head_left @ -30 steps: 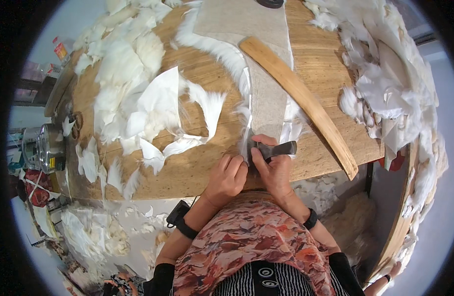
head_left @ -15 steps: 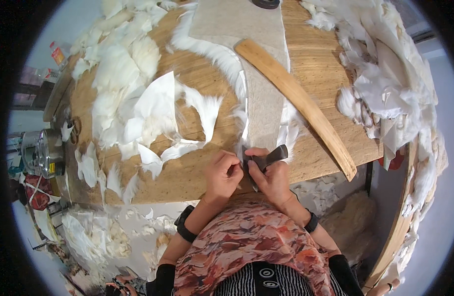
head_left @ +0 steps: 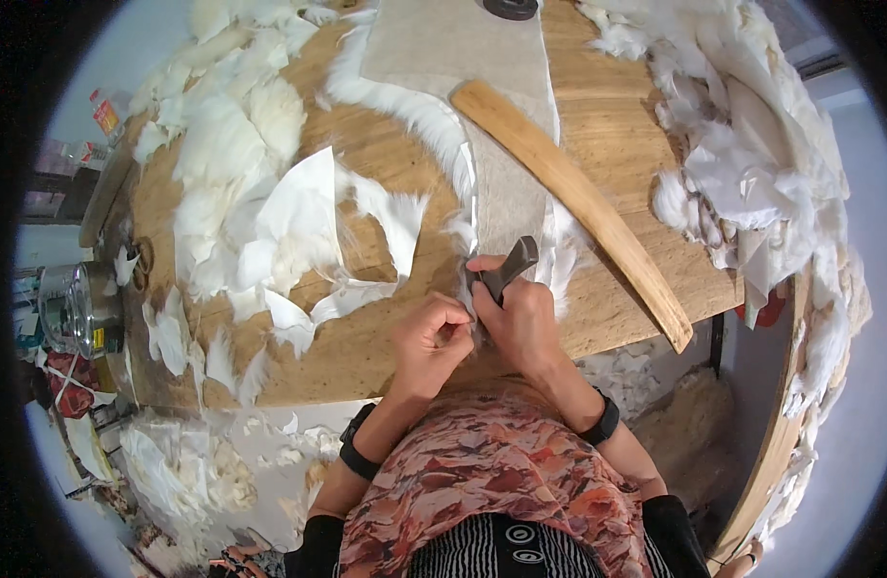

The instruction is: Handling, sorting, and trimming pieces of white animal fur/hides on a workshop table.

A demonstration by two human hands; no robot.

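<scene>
A white fur hide [head_left: 460, 159] lies fur side down at the middle of the table, with a long beige template [head_left: 511, 197] on it. At its near end my right hand [head_left: 525, 323] is wrapped round a dark-handled knife [head_left: 519, 262]; the handle's flared end points up and away, and the blade is hidden. Beside it on the left, the fingertips of my left hand [head_left: 432, 339] pinch together at the hide's edge. What they hold is too small to make out. A curved wooden strip [head_left: 578, 197] rests slantwise across the template.
White fur pieces [head_left: 241, 183] cover the table's left side, with cut scraps [head_left: 318, 207] nearer the middle. More fur [head_left: 742, 173] is heaped at the right. A dark round weight [head_left: 510, 8] sits on the template's far end. Scissors [head_left: 143, 265] and a clear container [head_left: 70, 306] are at far left.
My right hand has moved slightly away from me and turned, so the knife's handle points more upward and away. My left hand stays close by, still pinched.
</scene>
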